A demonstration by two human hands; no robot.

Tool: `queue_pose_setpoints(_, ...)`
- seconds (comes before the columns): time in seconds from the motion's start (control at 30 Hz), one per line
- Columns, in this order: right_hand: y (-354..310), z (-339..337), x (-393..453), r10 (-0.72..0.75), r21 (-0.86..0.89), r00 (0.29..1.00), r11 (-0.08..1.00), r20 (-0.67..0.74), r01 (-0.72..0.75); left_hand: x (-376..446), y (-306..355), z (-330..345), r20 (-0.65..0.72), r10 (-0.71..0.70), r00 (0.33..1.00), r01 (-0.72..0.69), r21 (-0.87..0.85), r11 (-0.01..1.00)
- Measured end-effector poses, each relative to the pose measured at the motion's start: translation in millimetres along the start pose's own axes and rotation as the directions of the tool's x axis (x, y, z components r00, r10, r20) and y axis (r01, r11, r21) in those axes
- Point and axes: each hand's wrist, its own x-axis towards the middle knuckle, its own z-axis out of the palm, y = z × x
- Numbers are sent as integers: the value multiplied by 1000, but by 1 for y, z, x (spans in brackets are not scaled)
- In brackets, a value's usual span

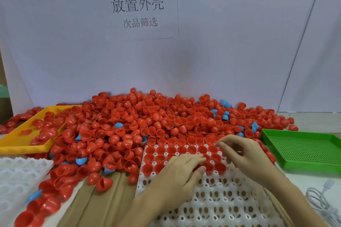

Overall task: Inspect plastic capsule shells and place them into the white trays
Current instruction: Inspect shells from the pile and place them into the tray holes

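A big heap of red capsule shells (pixel 147 116), with a few blue shells (pixel 119 125) mixed in, covers the middle of the table. In front of it lies a white tray (pixel 221 199) with round pockets; its three far rows hold red shells (pixel 160 158), open side up. My left hand (pixel 180 175) lies over the third row, its thumb and fingers pinching a red shell (pixel 198 166) there. My right hand (pixel 239 154) hovers at the tray's far right corner with curled fingers. A sliver of red shows between those fingers, and the fingertips touch the top row.
A second white tray (pixel 18 175) sits at the near left. A yellow mesh tray (pixel 11 145) with some red shells is at the left, and a green mesh tray (pixel 304 151) at the right. A white cable (pixel 321 201) lies near right. Cardboard strips (pixel 103 199) lie under the trays.
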Motion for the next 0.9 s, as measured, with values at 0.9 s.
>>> queue_pose_setpoints(0.9, 5, 32, 111, -164, -442, 978, 892, -127, 92, -1, -3, 0, -126, 92, 988, -86, 50, 995)
